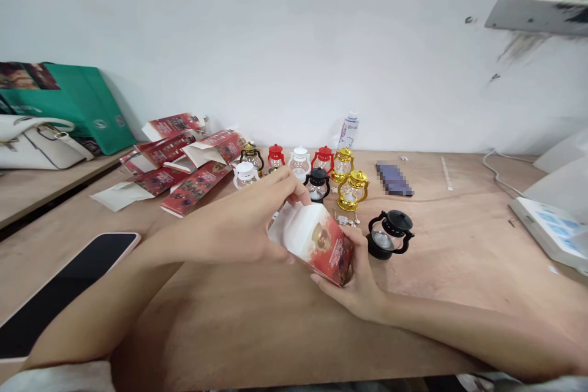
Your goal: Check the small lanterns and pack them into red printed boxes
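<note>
Both hands are on one red printed cardboard box (328,248), tilted above the table with its white flaps toward the left. My right hand (361,282) grips the closed-looking lower end. My left hand (257,214) is closed at the flap end, fingers curled over the white flap and thumb below; the box's inside is hidden from me. Just right of the box stands a black mini lantern (390,234). Behind the hands are several more small lanterns, among them a gold lantern (353,190), a red lantern (323,160), a white lantern (245,175) and another black lantern (317,184).
Several red boxes (197,187) lie piled at the left. A large phone (68,288) rests at the near left, a dark blurred rectangle (395,179) behind right. A bottle (348,131) stands by the wall. A white device (551,229) and cable (498,174) are at the right.
</note>
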A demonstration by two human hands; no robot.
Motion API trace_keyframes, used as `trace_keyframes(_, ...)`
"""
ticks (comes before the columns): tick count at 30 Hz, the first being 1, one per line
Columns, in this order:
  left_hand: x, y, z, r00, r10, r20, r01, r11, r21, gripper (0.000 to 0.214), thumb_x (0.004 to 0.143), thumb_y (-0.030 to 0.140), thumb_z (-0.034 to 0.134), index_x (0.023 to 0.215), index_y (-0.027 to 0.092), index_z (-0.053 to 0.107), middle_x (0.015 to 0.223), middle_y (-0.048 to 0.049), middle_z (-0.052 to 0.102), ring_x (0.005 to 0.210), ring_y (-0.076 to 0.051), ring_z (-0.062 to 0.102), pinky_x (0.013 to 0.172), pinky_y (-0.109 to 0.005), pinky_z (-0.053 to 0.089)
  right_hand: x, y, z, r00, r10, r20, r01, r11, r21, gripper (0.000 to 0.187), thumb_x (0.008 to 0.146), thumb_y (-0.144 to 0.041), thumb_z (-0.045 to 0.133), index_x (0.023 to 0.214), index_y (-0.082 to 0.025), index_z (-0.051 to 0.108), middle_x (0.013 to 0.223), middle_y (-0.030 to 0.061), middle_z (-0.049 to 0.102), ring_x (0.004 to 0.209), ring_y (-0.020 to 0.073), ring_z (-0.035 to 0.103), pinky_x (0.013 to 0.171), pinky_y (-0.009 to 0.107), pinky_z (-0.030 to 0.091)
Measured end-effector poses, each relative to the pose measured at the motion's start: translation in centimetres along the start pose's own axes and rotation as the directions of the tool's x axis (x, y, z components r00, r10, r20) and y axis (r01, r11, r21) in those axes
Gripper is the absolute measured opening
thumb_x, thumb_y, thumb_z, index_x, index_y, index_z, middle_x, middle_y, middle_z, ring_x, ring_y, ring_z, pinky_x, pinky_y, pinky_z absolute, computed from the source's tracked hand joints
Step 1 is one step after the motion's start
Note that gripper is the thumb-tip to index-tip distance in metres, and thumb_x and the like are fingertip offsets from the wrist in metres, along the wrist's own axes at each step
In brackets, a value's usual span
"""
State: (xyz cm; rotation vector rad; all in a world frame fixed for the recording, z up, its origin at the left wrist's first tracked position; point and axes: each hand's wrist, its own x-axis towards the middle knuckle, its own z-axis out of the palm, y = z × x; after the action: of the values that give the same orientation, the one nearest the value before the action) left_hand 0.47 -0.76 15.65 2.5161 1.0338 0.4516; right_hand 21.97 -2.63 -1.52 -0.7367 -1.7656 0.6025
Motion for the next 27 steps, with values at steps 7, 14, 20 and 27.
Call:
trace_keyframes(7,-0.1,-0.9,0.6,0.999,0.029,0.023,-0.033,0.982,0.185,0.039,0.058,0.027,0.072,0.084,0.020,0.044,0.092,0.0000,0.046,0.076,-0.016,0.045,0.060,-0.025,0.035,0.7,1.0,-0.6,0.999,-0.037,0.007,0.038,0.998,-0.048,0.075,0.071,-0.013,0.067,0.134,-0.033,0.032,0.119,0.0072,0.035,0.111,0.0244,0.044,0.088,0.035,0.047)
trace_keyframes(14,0.4,-1.0,0.9,0.999,-0.032,0.015,0.025,0.940,0.340,0.050,0.053,0.038,0.082,0.079,0.020,0.044,0.084,0.0010,0.049,0.074,-0.018,0.047,0.060,-0.026,0.031,1.3,2.1,-1.4,0.999,-0.023,-0.026,0.020,0.994,-0.111,0.071,0.068,-0.010,0.066,0.130,-0.030,0.037,0.120,0.0080,0.038,0.112,0.0269,0.042,0.094,0.042,0.042)
trace_keyframes(20,0.8,-1.2,-0.2,0.997,-0.037,0.069,0.022,0.977,0.211,0.047,0.058,0.043,0.082,0.080,0.020,0.049,0.084,0.0022,0.053,0.074,-0.016,0.048,0.060,-0.025,0.034,1.4,2.0,-1.4,1.000,0.007,-0.021,-0.008,1.000,-0.029,0.065,0.069,-0.017,0.068,0.125,-0.031,0.038,0.117,0.0069,0.038,0.108,0.0255,0.044,0.090,0.040,0.044)
trace_keyframes(27,0.6,-1.4,-1.7,0.969,0.198,0.146,-0.216,0.968,0.124,0.024,0.075,0.032,0.069,0.087,0.018,0.054,0.092,-0.0003,0.056,0.082,-0.014,0.053,0.073,-0.024,0.039,1.6,2.2,-1.5,1.000,0.006,0.005,-0.006,1.000,0.013,0.060,0.070,-0.030,0.071,0.122,-0.029,0.040,0.114,0.0076,0.041,0.107,0.0261,0.048,0.091,0.042,0.047)
